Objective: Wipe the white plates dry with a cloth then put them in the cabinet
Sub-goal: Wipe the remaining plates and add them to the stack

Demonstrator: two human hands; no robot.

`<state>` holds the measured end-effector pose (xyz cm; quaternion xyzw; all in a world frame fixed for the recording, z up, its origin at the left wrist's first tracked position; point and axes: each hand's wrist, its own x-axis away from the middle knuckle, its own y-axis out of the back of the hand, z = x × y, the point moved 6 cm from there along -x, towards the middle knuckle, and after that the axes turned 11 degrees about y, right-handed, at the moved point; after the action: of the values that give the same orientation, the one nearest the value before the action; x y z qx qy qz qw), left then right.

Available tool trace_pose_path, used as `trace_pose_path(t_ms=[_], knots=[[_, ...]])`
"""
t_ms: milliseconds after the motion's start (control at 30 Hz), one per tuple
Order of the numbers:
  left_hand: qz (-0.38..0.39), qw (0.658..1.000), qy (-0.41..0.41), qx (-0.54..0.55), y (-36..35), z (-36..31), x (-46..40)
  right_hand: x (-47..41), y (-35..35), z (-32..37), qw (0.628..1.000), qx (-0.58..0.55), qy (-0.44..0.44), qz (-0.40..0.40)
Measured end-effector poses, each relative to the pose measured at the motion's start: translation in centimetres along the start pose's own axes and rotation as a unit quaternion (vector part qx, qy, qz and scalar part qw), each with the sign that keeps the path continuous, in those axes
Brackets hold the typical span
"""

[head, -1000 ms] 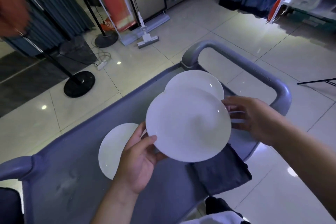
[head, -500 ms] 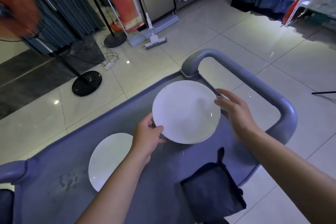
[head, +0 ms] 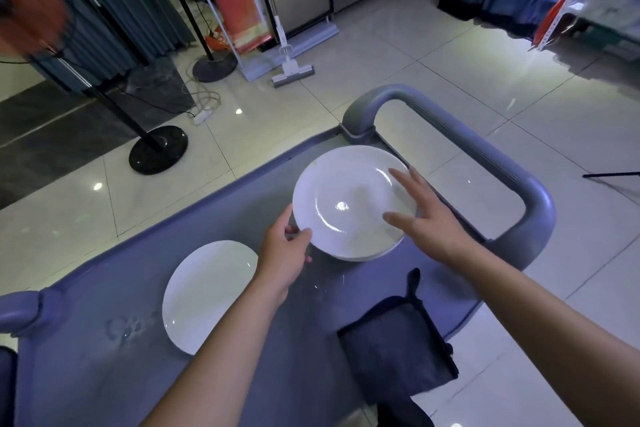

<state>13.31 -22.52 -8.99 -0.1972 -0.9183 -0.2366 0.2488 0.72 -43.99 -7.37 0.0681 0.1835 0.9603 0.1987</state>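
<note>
From my head camera I look down on a grey cart (head: 104, 340) with a thick curved handle (head: 485, 156) at its far end, standing on a pale tiled floor (head: 450, 55).

My left hand (head: 282, 255) is at the near-left edge of a white plate (head: 346, 198). The thumb lies over the rim and the fingers curl under it, so I am gripping that plate by its edge. It sits face up on another plate, whose rim (head: 363, 257) just shows beneath it, at the far end of the cart close to the handle.

My right hand (head: 429, 218) is over the right side of the same plate, fingers straight and spread, holding nothing. Whether the fingertips touch the plate I cannot tell.

A second white plate (head: 207, 295) lies flat on the cart to the left, nearer to me, partly hidden by my left forearm. It is apart from the stack.

A dark folded cloth (head: 394, 354) lies on the near-right part of the cart, below my right forearm, with a small loop (head: 414, 279) pointing toward the stack. Neither hand touches it.

Beyond the cart stand a fan's round black base (head: 158, 153) and a floor squeegee (head: 292, 71).
</note>
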Motion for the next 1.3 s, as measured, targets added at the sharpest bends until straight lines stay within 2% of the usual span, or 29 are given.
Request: trace_pose_path(t_ms=[67, 200, 333, 367, 433, 500, 567, 700, 833, 933, 1067, 1167, 1300], knots=[[0.009, 1.000, 0.007, 0.011, 0.1, 0.6, 0.0, 0.2, 0.1, 0.3, 1.000, 0.010, -0.005, 0.007], [-0.005, 0.997, 0.030, 0.076, 1.7, 3.0, 1.0, 2.0, 0.6, 1.3, 0.993, 0.097, 0.010, -0.067], [-0.069, 0.995, 0.027, 0.059, 6.3, 8.0, 4.1, 7.3, -3.0, 4.5, 0.982, 0.078, 0.118, -0.125], [-0.096, 0.993, 0.036, 0.054, 7.8, 9.8, 4.8, 8.6, -4.7, 5.2, 0.981, 0.071, 0.149, -0.107], [-0.156, 0.984, 0.064, 0.061, 11.6, 13.6, 5.9, 10.1, -9.1, 5.8, 0.984, 0.047, 0.169, -0.009], [-0.208, 0.971, 0.100, 0.054, 15.4, 16.8, 6.5, 10.2, -13.8, 5.4, 0.984, 0.028, 0.130, 0.117], [-0.227, 0.962, 0.137, 0.064, 18.6, 19.4, 6.4, 9.0, -17.9, 4.9, 0.978, 0.032, 0.059, 0.198], [-0.173, 0.959, 0.187, 0.123, 20.5, 21.0, 5.1, 2.9, -23.8, 3.4, 0.983, -0.002, -0.071, 0.171], [-0.099, 0.949, 0.177, 0.243, 20.1, 20.2, 2.8, -1.5, -27.7, 2.7, 0.972, -0.010, -0.198, 0.126], [-0.092, 0.939, 0.182, 0.277, 20.1, 20.3, 1.6, -1.8, -28.8, 2.9, 0.960, -0.032, -0.261, 0.094], [-0.115, 0.927, 0.204, 0.294, 20.5, 21.5, 1.9, -1.7, -29.0, 3.3, 0.964, -0.048, -0.249, 0.075], [-0.092, 0.913, 0.216, 0.333, 20.3, 22.9, 3.1, -1.3, -29.1, 6.1, 0.970, -0.063, -0.216, 0.093], [-0.010, 0.846, 0.248, 0.472, 18.7, 24.2, 5.0, -0.6, -30.7, 12.1, 0.974, -0.090, -0.149, 0.144]])
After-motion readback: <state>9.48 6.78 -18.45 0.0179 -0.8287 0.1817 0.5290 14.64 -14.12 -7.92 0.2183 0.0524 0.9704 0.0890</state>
